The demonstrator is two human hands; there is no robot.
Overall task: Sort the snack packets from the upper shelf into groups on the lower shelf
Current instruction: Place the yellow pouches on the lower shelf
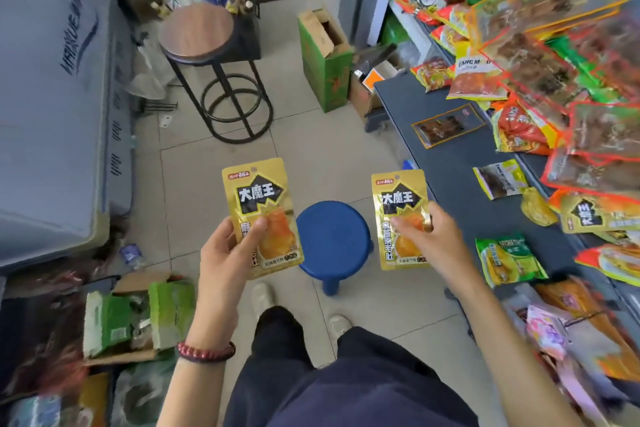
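Holding one gold packet [259, 199] upright in the left grip [225, 253], thumb pressed across its lower front, fingers tucked behind. Pinching a second gold packet [401, 201] of the same print in the right grip [434, 239], thumb on the front, fingertips curled round its right edge, likewise upright. Both held out over the tiled floor, well apart, with a blue stool [334, 239] showing below and between the two grips. Just right of the right grip, a dark lower shelf [450, 170] carrying loose packets: a green packet [509, 260] beside the right wrist, a small dark-and-yellow packet [500, 178] beyond the grip, a dark packet with orange edging [446, 126] farther out. Higher and farther right, a crowded heap of packets [540, 55] edged in red, orange and green, blurred toward the margin. Wearing a red bead bracelet [206, 352] on the left wrist. Beyond the left grip, a round wood-topped stool [197, 29] on a black frame and an open green carton [325, 62] standing on the floor.
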